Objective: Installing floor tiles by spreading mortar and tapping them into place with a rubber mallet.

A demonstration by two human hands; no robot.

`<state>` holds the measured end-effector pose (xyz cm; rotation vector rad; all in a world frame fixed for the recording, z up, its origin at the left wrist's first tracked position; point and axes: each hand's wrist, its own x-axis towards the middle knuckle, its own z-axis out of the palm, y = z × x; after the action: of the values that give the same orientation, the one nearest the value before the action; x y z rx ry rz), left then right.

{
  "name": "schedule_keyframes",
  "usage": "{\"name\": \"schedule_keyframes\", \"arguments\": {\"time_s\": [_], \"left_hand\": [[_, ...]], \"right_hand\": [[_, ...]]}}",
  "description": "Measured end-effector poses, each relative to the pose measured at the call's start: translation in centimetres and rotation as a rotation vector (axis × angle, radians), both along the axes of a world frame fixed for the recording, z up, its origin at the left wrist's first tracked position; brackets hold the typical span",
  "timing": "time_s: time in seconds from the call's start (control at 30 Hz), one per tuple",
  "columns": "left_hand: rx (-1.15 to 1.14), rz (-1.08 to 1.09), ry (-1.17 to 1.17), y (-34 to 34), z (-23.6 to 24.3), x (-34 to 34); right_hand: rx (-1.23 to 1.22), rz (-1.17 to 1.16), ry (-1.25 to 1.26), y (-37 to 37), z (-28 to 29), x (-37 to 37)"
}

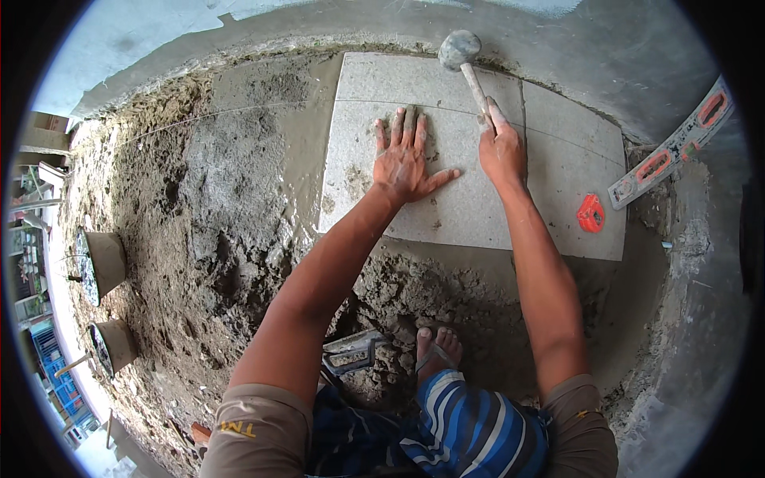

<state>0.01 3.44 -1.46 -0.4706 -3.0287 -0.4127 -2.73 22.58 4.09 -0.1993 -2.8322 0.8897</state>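
Note:
My left hand (405, 163) lies flat on a large light-grey floor tile (470, 209), its fingers spread and dusted with mortar. In my right hand (502, 151) is the handle of a mallet (460, 51), whose round grey head is near the tile's far edge by the wall. Whether the head touches the tile I cannot tell. A second grey tile (570, 151) adjoins the first on the right. A thin string line (446, 106) runs across both tiles. Wet mortar (307, 147) borders the first tile on the left.
On the second tile sits a red tape measure (590, 213). A spirit level (673, 147) leans at the right wall. Two buckets (107, 259) stand far left on rough soil. A trowel or float (351, 350) lies beside my foot (438, 346). A wall (550, 32) bounds the far side.

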Motion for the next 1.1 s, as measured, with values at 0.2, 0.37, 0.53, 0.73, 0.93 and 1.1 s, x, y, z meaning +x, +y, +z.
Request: {"name": "schedule_keyframes", "arguments": {"time_s": [0.2,0.37,0.53,0.73,0.93,1.1], "left_hand": [[0.011,0.0,-0.011,0.0,-0.1,-0.1],[0.021,-0.001,0.03,0.0,-0.4,-0.4],[-0.002,-0.011,0.017,-0.1,-0.4,-0.2],[-0.039,-0.037,0.01,-0.1,-0.2,-0.4],[-0.072,-0.027,-0.019,0.0,-0.1,-0.4],[0.095,-0.08,0.074,-1.2,-0.8,-0.7]], "right_hand": [[-0.006,0.065,0.067,-1.7,-1.7,0.3],[0.039,0.074,-0.093,-3.0,-1.5,-0.8],[-0.004,0.086,-0.132,-3.2,-0.7,0.1],[0.054,0.152,0.04,-2.9,-0.9,0.9],[0.106,0.173,-0.031,-3.0,-1.0,0.3],[0.052,0.155,0.055,-3.2,-0.3,3.5]]}}
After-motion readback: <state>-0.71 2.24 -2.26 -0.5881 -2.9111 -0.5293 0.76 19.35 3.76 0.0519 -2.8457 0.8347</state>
